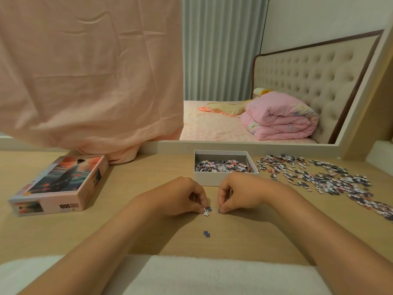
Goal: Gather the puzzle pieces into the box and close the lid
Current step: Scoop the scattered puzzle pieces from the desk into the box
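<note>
- The left hand (180, 196) rests on the pale wooden worktop (131, 177), fingers curled. Its grip is a narrow pinch of thumb and fingertips on a small white-and-blue cluster of puzzle pieces (207, 211) lying on the wood.
- The right hand (240, 192) sits just beside it, curled the same way. Its grip is closed on a single dark blue piece (219, 210), mostly hidden under the fingertips.
- One more loose blue piece (206, 233) lies on the worktop nearer the person, apart from both hands.
- The open white cardboard box (206, 178) stands just beyond the hands, with a layer of mixed pieces (223, 166) inside.
- A wide scatter of pink, white and blue pieces (323, 179) spreads to the right of the box, well apart from the right hand.
- The pink printed lid (61, 182) lies picture-side up at far left, near a hanging peach cloth (89, 71).
</note>
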### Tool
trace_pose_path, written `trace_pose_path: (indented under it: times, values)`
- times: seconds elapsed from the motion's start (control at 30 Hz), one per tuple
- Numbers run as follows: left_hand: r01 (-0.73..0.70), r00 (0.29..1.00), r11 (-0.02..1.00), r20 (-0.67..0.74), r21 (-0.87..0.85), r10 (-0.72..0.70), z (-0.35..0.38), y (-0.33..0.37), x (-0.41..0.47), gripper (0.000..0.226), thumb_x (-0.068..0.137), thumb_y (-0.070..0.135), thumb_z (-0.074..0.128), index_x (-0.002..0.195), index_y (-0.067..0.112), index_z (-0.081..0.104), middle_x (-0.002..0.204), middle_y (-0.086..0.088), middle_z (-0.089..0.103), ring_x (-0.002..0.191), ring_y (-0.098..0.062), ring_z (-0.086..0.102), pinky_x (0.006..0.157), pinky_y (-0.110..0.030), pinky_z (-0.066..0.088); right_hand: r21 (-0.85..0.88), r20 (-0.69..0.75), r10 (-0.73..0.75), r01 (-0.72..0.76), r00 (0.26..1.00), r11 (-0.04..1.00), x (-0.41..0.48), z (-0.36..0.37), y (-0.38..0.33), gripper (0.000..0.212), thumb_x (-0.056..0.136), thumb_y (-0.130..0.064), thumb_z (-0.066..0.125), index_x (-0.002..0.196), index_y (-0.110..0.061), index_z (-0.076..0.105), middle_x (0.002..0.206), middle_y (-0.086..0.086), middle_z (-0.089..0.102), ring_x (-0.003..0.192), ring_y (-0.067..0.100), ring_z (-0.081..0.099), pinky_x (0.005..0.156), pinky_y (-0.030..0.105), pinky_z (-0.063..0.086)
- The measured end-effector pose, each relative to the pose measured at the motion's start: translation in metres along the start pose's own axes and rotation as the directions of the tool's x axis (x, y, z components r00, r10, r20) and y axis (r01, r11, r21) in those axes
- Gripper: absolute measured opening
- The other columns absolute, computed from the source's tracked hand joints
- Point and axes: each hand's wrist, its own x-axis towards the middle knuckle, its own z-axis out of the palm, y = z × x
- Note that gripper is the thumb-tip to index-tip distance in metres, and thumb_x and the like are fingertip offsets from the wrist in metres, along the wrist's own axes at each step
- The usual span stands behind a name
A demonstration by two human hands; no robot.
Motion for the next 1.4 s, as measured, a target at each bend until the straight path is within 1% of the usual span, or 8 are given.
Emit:
trace_pose_path:
  times: [0.23, 0.4, 0.63, 0.83, 1.03, 1.2, 1.3, 1.4]
  values:
    - [-0.007, 1.0, 0.997, 0.008, -0.075, 0.007, 0.0, -0.003, -0.005, 0.003, 0.087, 0.024, 0.073, 0.09, 0.025, 0.073, 0.087, 0.004, 0.073, 0.077, -0.004, 0.063, 0.068, -0.011, 0.045, 0.004, -0.038, -0.02, 0.02, 0.999, 1.0, 0.002, 0.004, -0.005, 0.013, 0.078, -0.028, 0.082, 0.086, -0.025, 0.074, 0.076, -0.015, 0.068, 0.067, -0.002, 0.06, 0.066, 0.02, 0.049]
    - [0.051, 0.997, 0.998, 0.064, 0.025, -0.052, -0.012, -0.01, -0.012, 0.035, 0.078, 0.042, 0.079, 0.111, 0.034, 0.072, 0.096, 0.012, 0.066, 0.083, -0.004, 0.06, 0.076, -0.016, 0.047, -0.007, -0.039, -0.066, 0.066, 0.997, 0.998, 0.007, 0.014, -0.01, 0.045, 0.074, -0.043, 0.084, 0.116, -0.034, 0.071, 0.086, -0.016, 0.067, 0.076, -0.002, 0.059, 0.071, 0.02, 0.048]
    - [0.014, 1.0, 1.0, 0.008, 0.014, -0.014, -0.007, -0.012, -0.01, 0.024, 0.079, 0.027, 0.08, 0.103, 0.03, 0.078, 0.087, 0.018, 0.061, 0.077, 0.005, 0.056, 0.069, -0.007, 0.04, 0.068, -0.082, -0.057, 0.062, 0.995, 0.996, 0.011, 0.02, -0.014, 0.012, 0.077, -0.027, 0.084, 0.089, -0.027, 0.081, 0.079, -0.017, 0.075, 0.07, -0.005, 0.065, 0.069, 0.015, 0.05]
    - [-0.043, 0.997, 0.998, -0.067, -0.049, 0.04, 0.0, -0.009, -0.008, 0.007, 0.08, 0.023, 0.078, 0.083, 0.029, 0.074, 0.088, 0.012, 0.065, 0.075, -0.007, 0.061, 0.073, -0.025, 0.051, 0.167, -0.145, 0.002, 0.023, 0.989, 0.986, 0.002, 0.007, -0.011, 0.01, 0.077, -0.021, 0.085, 0.075, -0.019, 0.075, 0.064, -0.009, 0.069, 0.051, -0.004, 0.057, 0.052, 0.015, 0.043]
    - [-0.053, 0.88, 0.997, -0.474, -0.05, 0.023, -0.003, 0.001, 0.031, 0.009, 0.089, 0.022, 0.065, 0.087, 0.03, 0.068, 0.086, 0.015, 0.066, 0.078, -0.007, 0.058, 0.075, -0.037, 0.051, 0.106, -0.708, 0.108, -0.046, 0.698, 0.993, 0.007, -0.022, 0.022, 0.006, 0.085, -0.033, 0.075, 0.079, -0.033, 0.073, 0.078, -0.014, 0.071, 0.076, 0.005, 0.063, 0.07, 0.029, 0.051]
    - [0.036, 0.895, 0.974, -0.44, 0.226, 0.069, 0.005, -0.002, 0.054, 0.034, 0.095, 0.039, 0.056, 0.128, 0.035, 0.061, 0.129, 0.013, 0.056, 0.12, -0.012, 0.045, 0.1, -0.034, 0.037, -0.212, -0.589, -0.081, -0.058, 0.804, 0.975, 0.006, -0.012, 0.034, 0.019, 0.096, -0.031, 0.061, 0.109, -0.034, 0.075, 0.118, -0.014, 0.067, 0.111, 0.015, 0.057, 0.091, 0.034, 0.045]
    - [0.047, 0.912, 0.958, -0.403, 0.282, 0.074, 0.01, -0.005, 0.05, 0.04, 0.097, 0.044, 0.05, 0.135, 0.037, 0.055, 0.139, 0.012, 0.051, 0.13, -0.012, 0.04, 0.108, -0.036, 0.031, -0.232, -0.581, -0.157, 0.022, 0.799, 0.973, 0.004, -0.013, 0.024, 0.018, 0.095, -0.031, 0.061, 0.105, -0.037, 0.075, 0.111, -0.018, 0.065, 0.1, 0.01, 0.057, 0.082, 0.033, 0.046]
    - [0.026, 0.878, 0.952, -0.462, 0.304, 0.123, 0.006, -0.009, 0.032, 0.031, 0.095, 0.042, 0.053, 0.123, 0.035, 0.064, 0.124, 0.011, 0.057, 0.117, -0.012, 0.045, 0.098, -0.031, 0.034, -0.16, -0.422, -0.153, 0.093, 0.894, 0.983, 0.0, -0.013, 0.007, 0.013, 0.089, -0.034, 0.067, 0.098, -0.038, 0.075, 0.095, -0.021, 0.064, 0.077, -0.001, 0.055, 0.072, 0.026, 0.046]
